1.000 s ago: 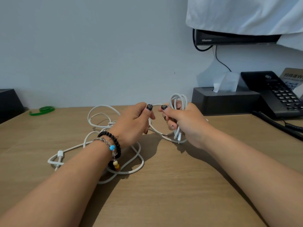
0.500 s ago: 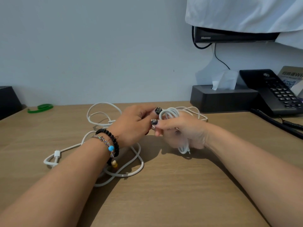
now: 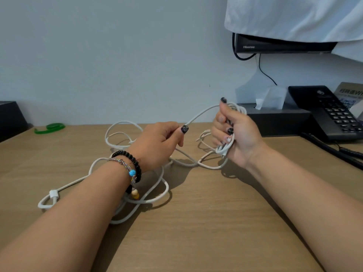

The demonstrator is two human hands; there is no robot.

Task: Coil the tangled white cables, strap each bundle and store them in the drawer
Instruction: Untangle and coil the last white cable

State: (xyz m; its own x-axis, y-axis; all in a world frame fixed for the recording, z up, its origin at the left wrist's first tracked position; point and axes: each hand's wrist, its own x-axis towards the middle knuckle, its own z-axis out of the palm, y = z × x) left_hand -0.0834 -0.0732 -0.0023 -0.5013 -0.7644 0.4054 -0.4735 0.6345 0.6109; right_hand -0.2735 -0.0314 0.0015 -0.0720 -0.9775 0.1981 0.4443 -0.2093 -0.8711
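Tangled white cables (image 3: 155, 195) lie in loose loops on the wooden desk (image 3: 206, 222), partly under my left forearm. My right hand (image 3: 235, 134) grips a small coil of white cable (image 3: 238, 109), its loops showing above the thumb and below the fingers. A taut strand (image 3: 200, 116) runs from that coil down to my left hand (image 3: 159, 144), which pinches it between thumb and fingers. One cable end with a white plug (image 3: 53, 194) lies at the left. A green strap (image 3: 50, 128) lies at the desk's back left by the wall.
A dark tissue box (image 3: 275, 120) and a black desk phone (image 3: 330, 114) with its coiled cord (image 3: 337, 152) stand at the back right. A covered monitor (image 3: 282, 43) hangs above them. A dark box (image 3: 9, 118) sits at the far left edge.
My hands have moved apart: the right hand rose with the coil and turned upright, and the left hand slid along the cable, drawing a straight strand between them.
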